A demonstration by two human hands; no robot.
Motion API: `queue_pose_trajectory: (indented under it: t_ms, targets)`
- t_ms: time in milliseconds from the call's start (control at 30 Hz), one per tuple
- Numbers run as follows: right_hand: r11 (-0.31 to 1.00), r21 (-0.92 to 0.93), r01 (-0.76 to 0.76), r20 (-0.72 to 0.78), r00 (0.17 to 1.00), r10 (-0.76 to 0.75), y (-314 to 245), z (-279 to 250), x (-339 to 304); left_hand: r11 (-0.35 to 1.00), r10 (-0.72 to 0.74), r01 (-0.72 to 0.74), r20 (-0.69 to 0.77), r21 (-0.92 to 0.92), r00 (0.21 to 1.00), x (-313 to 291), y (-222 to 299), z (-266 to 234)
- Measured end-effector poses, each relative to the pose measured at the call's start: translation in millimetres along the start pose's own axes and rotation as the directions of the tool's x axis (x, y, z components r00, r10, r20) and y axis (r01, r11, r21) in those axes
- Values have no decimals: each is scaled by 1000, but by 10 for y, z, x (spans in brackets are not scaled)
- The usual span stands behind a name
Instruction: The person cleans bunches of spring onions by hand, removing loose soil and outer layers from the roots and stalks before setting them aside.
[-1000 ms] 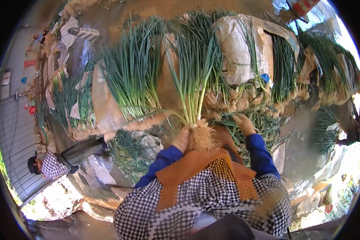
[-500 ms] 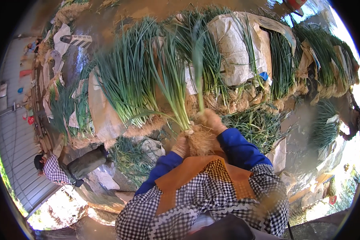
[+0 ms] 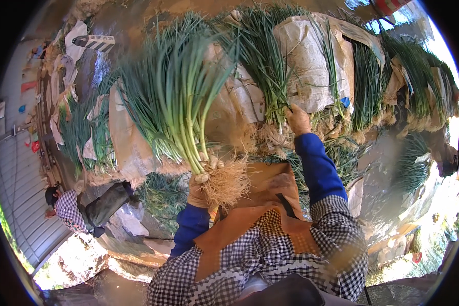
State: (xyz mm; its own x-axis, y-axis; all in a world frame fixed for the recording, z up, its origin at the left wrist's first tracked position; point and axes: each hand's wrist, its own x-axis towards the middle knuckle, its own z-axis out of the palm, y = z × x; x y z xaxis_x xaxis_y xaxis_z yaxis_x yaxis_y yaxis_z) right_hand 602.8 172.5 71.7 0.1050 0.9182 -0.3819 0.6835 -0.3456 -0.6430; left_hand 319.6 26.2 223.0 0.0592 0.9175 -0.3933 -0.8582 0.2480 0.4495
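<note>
My left hand (image 3: 196, 194) is closed around the base of a bunch of green garlic (image 3: 193, 122). Its long leaves fan up and away from me, and pale bulbs with shaggy tan roots (image 3: 229, 178) spread to the right of the hand, hiding part of the fingers. Out ahead, my right hand (image 3: 298, 121) reaches to the lower stems of a leaning row of green garlic (image 3: 270, 66). Its fingers are bent together at those stems; their tips are partly hidden among the leaves.
Pale sacking (image 3: 303, 61) drapes over part of the row, and more bundles (image 3: 364, 86) stand to the right. Loose leaves (image 3: 163, 199) lie on the ground at left. A person in a checked top (image 3: 69, 209) works at far left. My orange apron (image 3: 270, 183) hangs before me.
My left hand has moved left with the bunch. My right hand has gone forward and right to the row; the single stalk it held is no longer apart from the bunch.
</note>
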Motion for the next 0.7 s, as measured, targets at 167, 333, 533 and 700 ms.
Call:
queue_pose_trajectory:
  t_ms: [167,333,533,700]
  targets:
    - [703,691,-169,73,984,165,335,-553,-426,984,-131,106,-184,-142,974,43,-167,-453]
    - [410,910,-62,-37,972,230,-12,-1178,-996,986,-112,90,-158,-141,981,183,-504,-554]
    - [420,888,-185,50,949,312,1193,-1609,-1757,952,-126,138,59,-274,990,214,-651,-389]
    - [798,-258,-545,-181,838,515,2993,-1420,-2147,963,-180,175,-3,-206,984,224,-771,-399]
